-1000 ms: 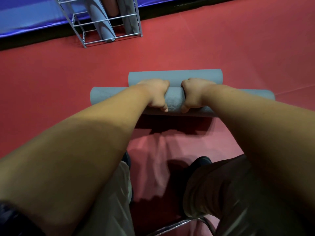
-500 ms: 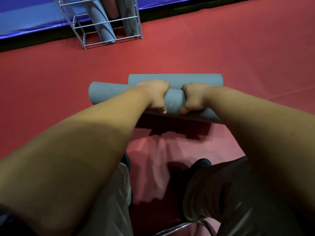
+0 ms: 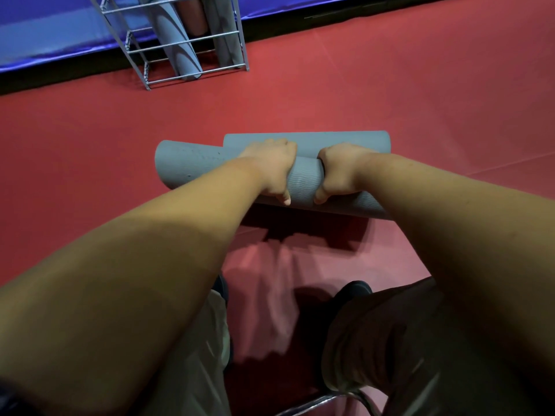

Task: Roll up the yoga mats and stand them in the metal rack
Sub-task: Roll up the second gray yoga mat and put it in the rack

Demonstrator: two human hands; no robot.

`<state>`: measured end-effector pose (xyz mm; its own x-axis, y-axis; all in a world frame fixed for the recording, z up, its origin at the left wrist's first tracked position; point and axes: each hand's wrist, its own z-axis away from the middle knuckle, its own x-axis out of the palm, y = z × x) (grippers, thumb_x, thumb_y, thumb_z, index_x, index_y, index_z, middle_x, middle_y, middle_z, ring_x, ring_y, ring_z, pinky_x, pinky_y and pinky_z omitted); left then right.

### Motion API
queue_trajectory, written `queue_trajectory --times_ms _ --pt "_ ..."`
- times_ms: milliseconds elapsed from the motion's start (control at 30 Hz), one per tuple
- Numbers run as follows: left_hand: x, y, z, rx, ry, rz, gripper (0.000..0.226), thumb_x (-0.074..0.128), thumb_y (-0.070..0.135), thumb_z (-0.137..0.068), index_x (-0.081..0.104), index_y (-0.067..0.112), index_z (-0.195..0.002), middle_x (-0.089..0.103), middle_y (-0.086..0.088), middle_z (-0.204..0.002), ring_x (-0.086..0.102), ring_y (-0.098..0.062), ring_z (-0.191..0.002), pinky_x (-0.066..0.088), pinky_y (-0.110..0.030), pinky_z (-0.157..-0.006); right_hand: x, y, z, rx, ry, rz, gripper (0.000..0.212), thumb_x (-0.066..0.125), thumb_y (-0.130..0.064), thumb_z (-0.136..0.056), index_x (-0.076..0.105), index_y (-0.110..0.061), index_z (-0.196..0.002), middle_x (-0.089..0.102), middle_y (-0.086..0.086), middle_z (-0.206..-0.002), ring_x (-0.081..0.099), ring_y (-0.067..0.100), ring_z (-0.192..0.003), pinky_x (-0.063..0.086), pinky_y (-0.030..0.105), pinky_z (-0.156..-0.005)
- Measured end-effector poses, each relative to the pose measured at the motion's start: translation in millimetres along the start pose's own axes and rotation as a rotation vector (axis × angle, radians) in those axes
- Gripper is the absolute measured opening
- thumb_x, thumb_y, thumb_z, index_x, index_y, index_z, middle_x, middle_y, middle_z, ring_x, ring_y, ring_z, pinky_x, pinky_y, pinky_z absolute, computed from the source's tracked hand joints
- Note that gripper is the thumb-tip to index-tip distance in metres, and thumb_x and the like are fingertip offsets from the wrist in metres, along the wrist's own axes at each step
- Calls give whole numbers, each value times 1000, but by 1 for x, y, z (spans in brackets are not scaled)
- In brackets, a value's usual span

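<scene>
The left hand (image 3: 270, 172) and right hand (image 3: 339, 172) were clenched side by side round the middle of a rolled grey yoga mat (image 3: 186, 166), knuckles up, thumbs tucked beneath, a short stretch of ribbed roll showing between them. The person sat above their own knees, with a curved chrome chair frame (image 3: 330, 399) at the near edge of the view.

The held mat ran crosswise in front of the body, its long axis left to right. Its left end stuck out well past the left hand, and its right end was hidden behind the right forearm. A dark shadow on the red floor (image 3: 420, 100) directly beneath suggested the roll was clear of the floor rather than resting on it.

Just beyond it a second rolled mat (image 3: 345, 139) lay on the floor, also crosswise and partly hidden by the hands.

Well beyond both, at the far edge of the floor and off to the left, stood the metal rack (image 3: 144, 70). Several rolled mats (image 3: 177, 40) were already upright inside it, against blue padding (image 3: 45, 31).

The rack lay ahead and to the left, so the left hand was the nearer one to it. The roll would probably need turning from crosswise to upright before it could be lowered between the wires.
</scene>
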<state>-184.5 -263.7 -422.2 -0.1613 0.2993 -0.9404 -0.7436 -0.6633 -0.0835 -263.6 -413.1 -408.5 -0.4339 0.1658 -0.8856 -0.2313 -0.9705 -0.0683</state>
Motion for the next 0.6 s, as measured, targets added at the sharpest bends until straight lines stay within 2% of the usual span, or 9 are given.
queue_trajectory --times_ms 133,267,333,433,500,600 --pt "-2 -1 -2 14 -5 58 83 96 58 -65 55 16 -125 61 -8 -131 62 -34 -123 54 -43 -95 5 1 0 -14 4 -12 90 92 -59 -62 57 -16 -132 67 8 -126 66 32 -108 58 45 -95" --pt "-2 -6 -4 -14 -52 89 72 95 60 -65 52 23 -110 66 -6 -125 66 -34 -114 50 -36 -80 7 0 1 -19 42 28 113 95 -64 -60 46 -16 -150 54 9 -144 57 36 -130 50 46 -104" --pt "-1 -6 -5 -24 -68 97 72 94 61 -64 49 25 -108 67 -5 -124 66 -33 -113 49 -36 -79 5 -1 1 -25 42 18 109 96 -62 -58 50 -17 -146 59 7 -141 61 35 -127 54 47 -103" --pt "1 -7 -5 -27 -69 91 77 93 63 -66 54 21 -118 65 -4 -129 65 -33 -117 51 -38 -83 1 -2 -1 -20 25 6 92 93 -62 -52 63 -22 -128 69 2 -119 67 31 -107 60 46 -93" --pt "1 -6 -4 -17 -58 81 84 92 64 -66 54 20 -126 63 -5 -133 63 -33 -122 52 -40 -89 0 -1 -2 -13 12 13 78 91 -63 -51 68 -24 -115 70 1 -103 67 30 -96 62 45 -87" --pt "1 -4 -2 -1 -49 47 95 95 66 -61 52 19 -132 60 -5 -136 61 -33 -126 51 -43 -95 0 -1 -1 3 -9 10 71 90 -64 -53 71 -24 -108 70 0 -95 68 29 -89 63 43 -84"
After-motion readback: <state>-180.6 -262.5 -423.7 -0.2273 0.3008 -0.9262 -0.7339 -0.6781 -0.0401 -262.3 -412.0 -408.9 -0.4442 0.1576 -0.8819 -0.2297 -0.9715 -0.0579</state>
